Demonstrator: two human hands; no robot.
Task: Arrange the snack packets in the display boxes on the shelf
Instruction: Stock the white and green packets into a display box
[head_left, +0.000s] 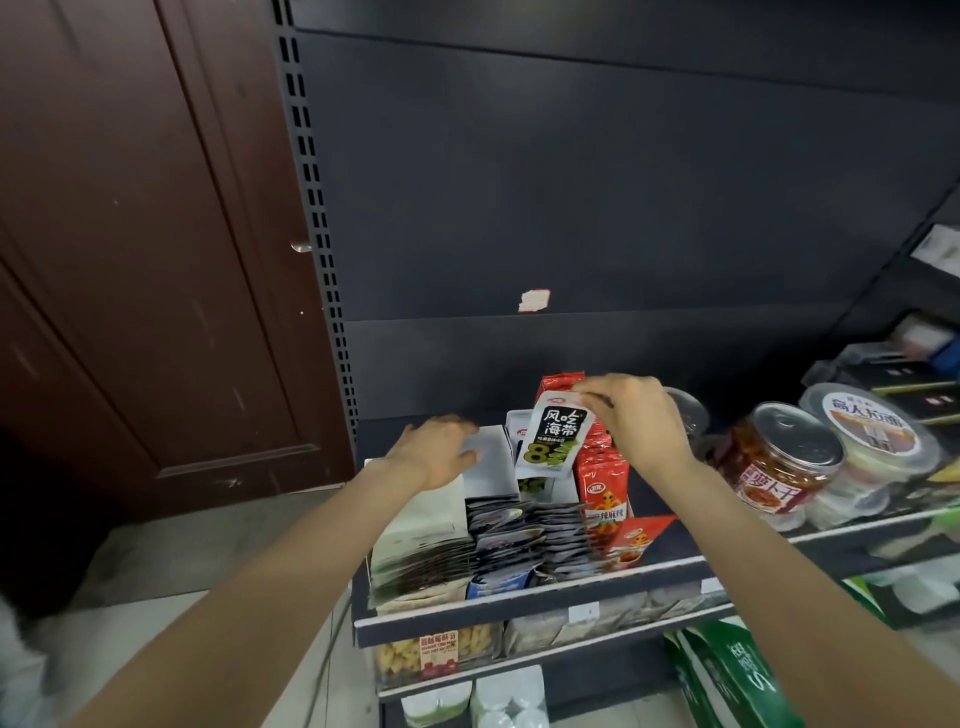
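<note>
Glossy white plastic-film snack packet (550, 441) — matt dark metal shelf (519, 603) — clear plastic jar with shiny metal lid (779, 457).

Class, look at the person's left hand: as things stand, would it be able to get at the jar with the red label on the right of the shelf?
Probably not directly. The left hand rests on a white box, and the right hand, holding a packet, lies between it and the jar.

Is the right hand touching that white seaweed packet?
Touching: the head view shows the right hand pinching the white seaweed packet by its top edge.
</note>
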